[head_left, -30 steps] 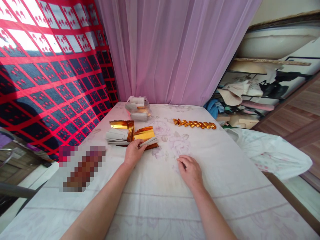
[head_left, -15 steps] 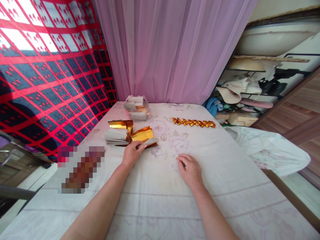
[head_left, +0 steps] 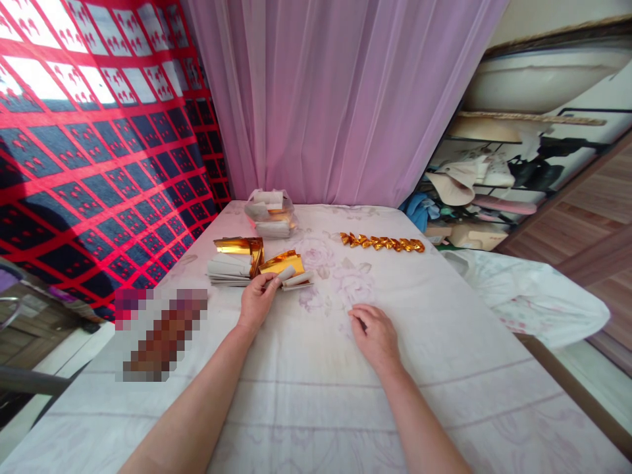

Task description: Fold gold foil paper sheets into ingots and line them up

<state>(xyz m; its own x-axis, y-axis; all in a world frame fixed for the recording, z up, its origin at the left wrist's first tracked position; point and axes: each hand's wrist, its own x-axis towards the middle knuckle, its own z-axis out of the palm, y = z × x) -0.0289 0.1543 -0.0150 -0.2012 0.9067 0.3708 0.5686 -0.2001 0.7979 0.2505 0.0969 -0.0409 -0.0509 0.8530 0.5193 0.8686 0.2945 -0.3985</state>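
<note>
My left hand (head_left: 257,303) is closed in a pinch on the edge of a sheet of gold foil paper (head_left: 287,272), whose pale grey back curls up from a small stack. Gold faces show on that stack (head_left: 284,261) just behind the fingers. To its left lies a thicker pile of the same foil paper (head_left: 230,266), with pale backs fanned out in front. My right hand (head_left: 376,334) rests on the table, fingers loosely bent and thumb a little apart, with nothing visible in it. Beyond it, several folded gold foil pieces (head_left: 382,243) lie in a row.
A clear plastic bag (head_left: 270,214) with more paper stands at the table's far edge. The table has a pale flowered cloth (head_left: 316,395). A blurred patch (head_left: 165,339) covers something at the left. Shelves with hats (head_left: 454,184) and a white cloth bundle (head_left: 548,296) are at the right.
My left hand has shifted slightly left, and the sheet's near edge has curled up from the small stack. My right hand has not moved.
</note>
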